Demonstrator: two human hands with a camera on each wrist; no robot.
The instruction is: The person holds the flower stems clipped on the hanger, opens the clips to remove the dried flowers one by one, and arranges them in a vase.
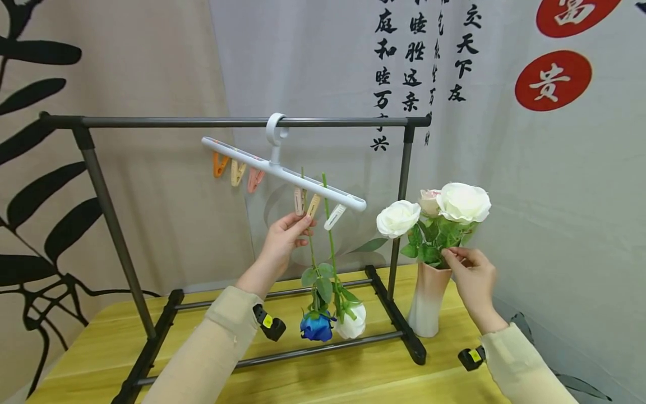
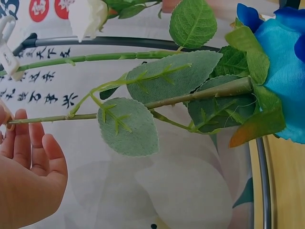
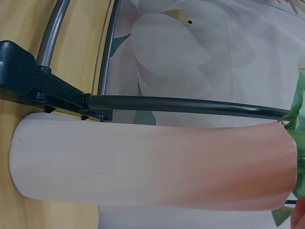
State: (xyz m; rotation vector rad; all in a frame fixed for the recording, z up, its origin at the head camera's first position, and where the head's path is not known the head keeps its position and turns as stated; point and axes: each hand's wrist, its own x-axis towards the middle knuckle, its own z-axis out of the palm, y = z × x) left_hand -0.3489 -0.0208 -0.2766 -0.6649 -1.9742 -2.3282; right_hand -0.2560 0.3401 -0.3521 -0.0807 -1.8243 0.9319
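A white hanger (image 1: 318, 188) with several coloured clothespins hangs tilted from a dark rack bar. My left hand (image 1: 285, 241) pinches at a pale yellow clothespin (image 1: 313, 206) on the hanger's lower right half. Beside those fingertips runs the stem of a blue rose (image 1: 317, 326), which hangs head down; the left wrist view shows its stem (image 2: 57, 118) at my fingers. A white rose (image 1: 352, 322) hangs next to it, its stem by a white clothespin (image 1: 335, 217). At the vase (image 1: 426, 303) mouth my right hand (image 1: 471, 275) pinches among the stems and leaves of white roses (image 1: 463, 203).
The dark rack (image 1: 176, 122) stands on a yellow wood-grain table (image 1: 434, 381), its foot (image 1: 398, 322) close to the vase. Orange, yellow and pink clothespins (image 1: 255, 179) hang on the hanger's left half. A printed cloth (image 1: 323, 67) covers the wall behind.
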